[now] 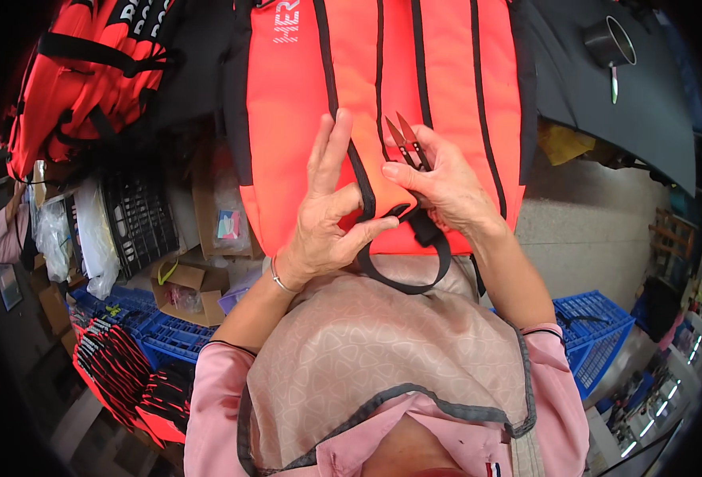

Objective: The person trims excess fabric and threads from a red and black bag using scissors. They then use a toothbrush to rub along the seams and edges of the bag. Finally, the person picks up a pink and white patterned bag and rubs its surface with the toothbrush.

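Observation:
A bright orange-red backpack (456, 71) with black trim lies in front of me, its padded shoulder straps facing up. With the thumb and forefinger of my left hand (319, 222) I pinch the lower end of one shoulder strap (376, 176); the other fingers point upward. My right hand (456, 187) holds small thread snips (404, 143), their blades parted and pointing away from me. Some fingers of that hand are hidden behind the strap end. Below the hands, a black webbing loop (402, 288) hangs over my apron, near a dark strap piece (428, 230).
More red and black bags (88, 87) are heaped at upper left. A metal pot with a handle (607, 44) stands on the dark table at upper right. Blue plastic crates (593, 326) flank me, with a cardboard box (192, 294) and stacked red-black pieces (116, 366) on the left.

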A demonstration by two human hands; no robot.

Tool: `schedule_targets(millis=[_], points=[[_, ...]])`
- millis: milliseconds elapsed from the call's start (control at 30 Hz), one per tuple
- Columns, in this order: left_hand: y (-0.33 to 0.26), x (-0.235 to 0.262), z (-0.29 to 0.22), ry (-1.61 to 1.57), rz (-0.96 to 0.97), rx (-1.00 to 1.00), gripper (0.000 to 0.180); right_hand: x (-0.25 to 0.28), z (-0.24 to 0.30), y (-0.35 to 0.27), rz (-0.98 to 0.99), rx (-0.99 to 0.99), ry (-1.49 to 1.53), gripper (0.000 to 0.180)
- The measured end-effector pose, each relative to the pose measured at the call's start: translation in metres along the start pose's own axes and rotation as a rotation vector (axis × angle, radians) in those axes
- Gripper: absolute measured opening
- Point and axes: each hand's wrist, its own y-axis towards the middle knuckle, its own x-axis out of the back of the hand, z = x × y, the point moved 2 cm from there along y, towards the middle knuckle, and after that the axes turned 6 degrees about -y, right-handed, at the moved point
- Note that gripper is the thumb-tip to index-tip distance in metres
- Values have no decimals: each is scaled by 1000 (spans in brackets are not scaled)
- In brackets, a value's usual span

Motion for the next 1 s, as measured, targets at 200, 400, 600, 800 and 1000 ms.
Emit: schedule_targets(millis=[200, 400, 600, 800, 1000], points=[[-3, -4, 12, 98, -104, 31, 29, 17, -10, -8, -256, 217, -269, 41], [-5, -21, 25, -1, -284, 223, 25, 2, 2, -49, -545, 577, -615, 34], [-1, -24, 24, -13, -333, 264, 29, -2, -3, -52, -671, 882, -1096, 35], [-1, -25, 26, -5, -333, 272, 28, -2, -4, -43, -680, 986, -1211, 43], [-1, -25, 28, 14, -325, 271, 26, -1, -8, -39, -654, 996, -1246, 42]])
